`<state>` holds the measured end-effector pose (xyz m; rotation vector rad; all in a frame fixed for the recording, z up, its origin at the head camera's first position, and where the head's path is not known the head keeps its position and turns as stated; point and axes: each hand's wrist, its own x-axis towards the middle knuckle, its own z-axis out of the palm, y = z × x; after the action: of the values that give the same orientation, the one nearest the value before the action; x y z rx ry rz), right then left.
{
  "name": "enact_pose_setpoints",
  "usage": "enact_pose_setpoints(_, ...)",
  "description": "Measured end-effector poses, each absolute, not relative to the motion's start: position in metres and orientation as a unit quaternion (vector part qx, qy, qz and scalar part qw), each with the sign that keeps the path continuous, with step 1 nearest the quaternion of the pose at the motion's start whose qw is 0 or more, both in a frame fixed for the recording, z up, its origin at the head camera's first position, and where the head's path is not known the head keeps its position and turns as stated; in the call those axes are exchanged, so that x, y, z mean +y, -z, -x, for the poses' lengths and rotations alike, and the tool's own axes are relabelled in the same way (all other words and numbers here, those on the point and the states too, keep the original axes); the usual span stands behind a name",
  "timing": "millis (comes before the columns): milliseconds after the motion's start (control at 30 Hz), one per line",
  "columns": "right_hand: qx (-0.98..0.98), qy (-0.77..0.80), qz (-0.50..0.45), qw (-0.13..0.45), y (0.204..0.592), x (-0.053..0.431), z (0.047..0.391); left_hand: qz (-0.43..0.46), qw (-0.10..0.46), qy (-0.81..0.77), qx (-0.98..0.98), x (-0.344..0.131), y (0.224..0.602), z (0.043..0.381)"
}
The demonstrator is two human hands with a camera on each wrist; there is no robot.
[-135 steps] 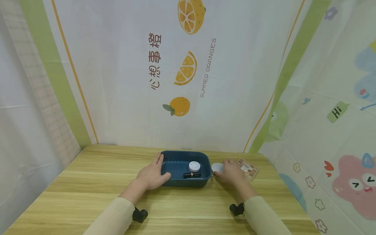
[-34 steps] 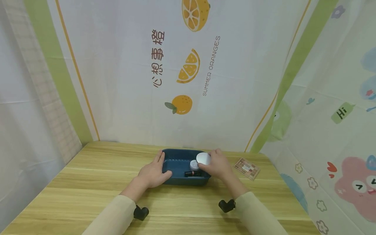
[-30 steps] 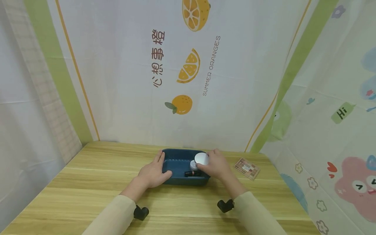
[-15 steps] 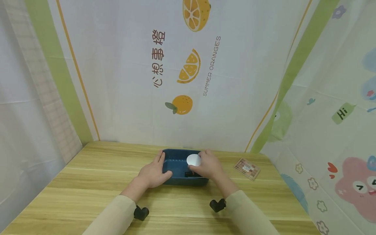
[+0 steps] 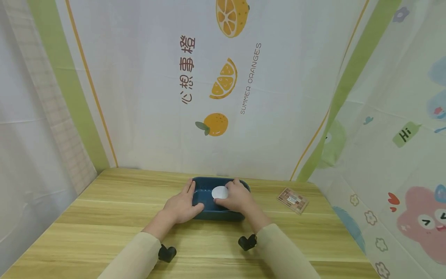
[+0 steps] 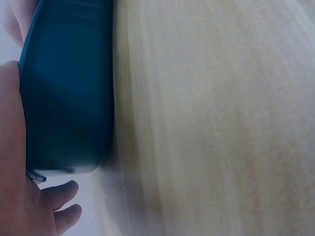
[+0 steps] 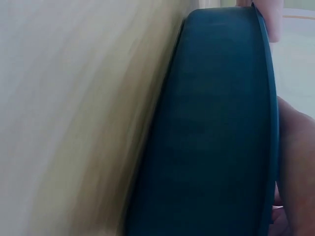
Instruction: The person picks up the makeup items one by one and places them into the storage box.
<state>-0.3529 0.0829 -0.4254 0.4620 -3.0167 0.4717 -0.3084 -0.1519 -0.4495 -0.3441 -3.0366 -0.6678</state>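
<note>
In the head view my left hand (image 5: 181,205) rests at the left end of a blue plastic box (image 5: 216,215), its fingers extended along the end and the thumb over the near rim. The left wrist view has those straight fingers (image 6: 61,206) outside the box wall (image 6: 74,88). My right hand (image 5: 237,197) is over the box's right half and pinches a flat, round white compact (image 5: 219,192) by its right edge, thumb in front. That hand and the compact hide the small white round case and the black lipstick tube in the box.
A makeup palette (image 5: 292,200) lies on the wooden table (image 5: 209,248), right of the box. Close behind the box hangs a white curtain (image 5: 156,147) printed with oranges. Another printed curtain (image 5: 400,174) borders the right side.
My right hand picked up the compact from the table right of the box and carried it left over the box, past the rim. My left hand has stayed at the box's left end.
</note>
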Motion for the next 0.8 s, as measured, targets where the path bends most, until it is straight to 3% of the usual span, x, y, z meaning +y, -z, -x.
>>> enact_pose_setpoints(800, -0.974, -0.139, -0.180, -0.003, 0.431, 0.051, 0.358, 0.112, 0.004, 0.211, -0.971, -0.152, 0.451, 0.310)
